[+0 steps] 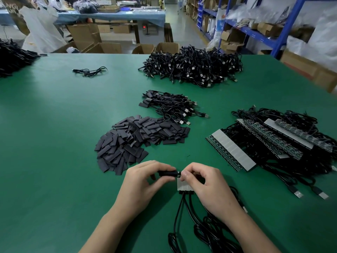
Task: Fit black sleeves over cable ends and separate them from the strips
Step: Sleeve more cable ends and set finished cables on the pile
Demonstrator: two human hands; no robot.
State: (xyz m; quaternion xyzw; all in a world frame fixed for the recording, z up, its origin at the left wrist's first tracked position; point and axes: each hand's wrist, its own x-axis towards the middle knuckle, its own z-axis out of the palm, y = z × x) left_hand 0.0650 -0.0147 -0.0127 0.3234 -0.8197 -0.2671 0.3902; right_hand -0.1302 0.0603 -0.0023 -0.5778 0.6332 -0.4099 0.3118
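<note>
While the left hand (144,181) pinches one black sleeve (166,174) between thumb and curled fingers, just nearer the person than the sleeve pile (138,141), the right hand (206,187) pinches the top of a short strip (183,185), thumb and forefinger closed on it, other fingers curled. Sleeve mouth meets the strip's end piece; how far on it sits, cannot tell. Several cables (182,207) trail from the strip toward the person. Progress, as judged: early. Just beyond the pile lies a small bundle (173,106) of cables with sleeves fitted and off their strips. Right of the pile, a stack of strips (273,141) with cables attached, no sleeves seen on them. Pile itself large, so plenty of supply. Far beyond the pile, a big heap (193,66) of cables; sleeved or not, cannot tell. Containers: open cardboard boxes (109,47) far beyond the pile, past the table (63,125) edge, contents hidden from here.
</note>
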